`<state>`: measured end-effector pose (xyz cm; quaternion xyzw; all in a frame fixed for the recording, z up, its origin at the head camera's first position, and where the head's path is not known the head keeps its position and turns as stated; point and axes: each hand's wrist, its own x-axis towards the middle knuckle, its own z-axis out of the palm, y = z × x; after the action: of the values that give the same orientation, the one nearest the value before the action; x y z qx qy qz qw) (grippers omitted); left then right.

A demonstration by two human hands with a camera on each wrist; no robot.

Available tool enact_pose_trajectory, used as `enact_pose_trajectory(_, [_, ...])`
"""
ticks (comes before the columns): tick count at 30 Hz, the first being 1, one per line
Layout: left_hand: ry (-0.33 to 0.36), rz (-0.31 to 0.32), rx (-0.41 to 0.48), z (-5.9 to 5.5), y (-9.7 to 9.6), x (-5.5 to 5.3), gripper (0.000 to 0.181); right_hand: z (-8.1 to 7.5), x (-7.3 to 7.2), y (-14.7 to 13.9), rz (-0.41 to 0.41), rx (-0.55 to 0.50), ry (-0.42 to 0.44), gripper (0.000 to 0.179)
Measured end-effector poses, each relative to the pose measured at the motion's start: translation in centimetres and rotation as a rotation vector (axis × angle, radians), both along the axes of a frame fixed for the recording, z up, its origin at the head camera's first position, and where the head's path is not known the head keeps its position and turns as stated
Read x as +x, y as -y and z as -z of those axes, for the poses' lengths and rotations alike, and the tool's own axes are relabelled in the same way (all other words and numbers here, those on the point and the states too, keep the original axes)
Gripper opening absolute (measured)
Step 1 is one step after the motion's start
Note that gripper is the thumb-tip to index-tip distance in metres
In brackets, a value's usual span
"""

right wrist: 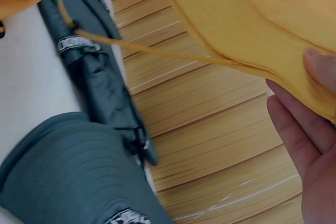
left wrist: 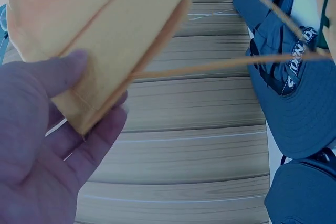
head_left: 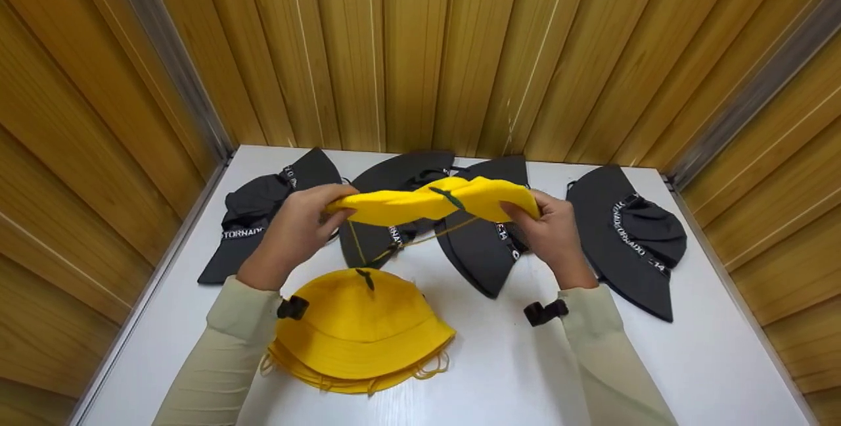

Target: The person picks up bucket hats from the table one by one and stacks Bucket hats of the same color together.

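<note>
Both hands hold a yellow bucket hat [head_left: 401, 206] in the air by opposite ends of its brim. It has a small green leaf-like tab on top, and a thin cord [left wrist: 210, 65] hangs from it. My left hand [head_left: 299, 225] pinches one end, thumb on the near face and fingers behind, as the left wrist view shows. The other end is pinched by my right hand [head_left: 552, 232] between thumb and fingers. Below, a stack of yellow bucket hats [head_left: 361, 327] lies on the white table [head_left: 486, 360], a green tab on the top one.
Several black bucket hats with lettered bands lie along the back of the table, including a far-left hat [head_left: 259, 199] and a far-right hat [head_left: 624, 235]. The raised hat overlaps the middle ones in the head view. Wood-look panel walls [head_left: 420, 51] enclose the back and sides.
</note>
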<state>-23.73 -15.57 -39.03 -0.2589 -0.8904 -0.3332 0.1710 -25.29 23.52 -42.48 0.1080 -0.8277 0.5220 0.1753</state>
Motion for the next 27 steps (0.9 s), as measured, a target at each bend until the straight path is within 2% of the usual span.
enact_pose_trajectory(4, [-0.07,-0.02,0.125,-0.4,0.3,0.3,0.021,-1.4,0.6,0.1,0.021,-0.049,-0.043,0.023])
enact_pose_trajectory(9, [-0.164,-0.01,0.295,-1.5,0.4,0.7,0.023,-3.5,1.7,0.5,0.017,-0.122,-0.101,0.019])
enact_pose_trajectory(12, [-0.165,-0.004,0.415,-2.2,0.6,1.3,0.026,-4.7,2.6,1.1,0.005,-0.156,-0.128,0.019])
enact_pose_trajectory(16, [-0.105,-0.019,0.542,-2.7,1.4,2.3,0.031,-5.6,3.7,2.2,-0.026,-0.185,-0.144,0.019])
enact_pose_trajectory(19, [-0.053,-0.046,0.61,-2.6,2.2,3.2,0.033,-5.3,4.3,3.3,-0.069,-0.196,-0.129,0.021])
enact_pose_trajectory(21, [-0.019,-0.081,0.635,-2.2,2.8,3.8,0.034,-4.7,4.6,3.9,-0.107,-0.205,-0.101,0.025])
enact_pose_trajectory(27, [0.12,-0.2,0.644,0.4,4.6,5.7,0.033,-0.9,5.5,5.4,-0.208,-0.213,0.018,0.04])
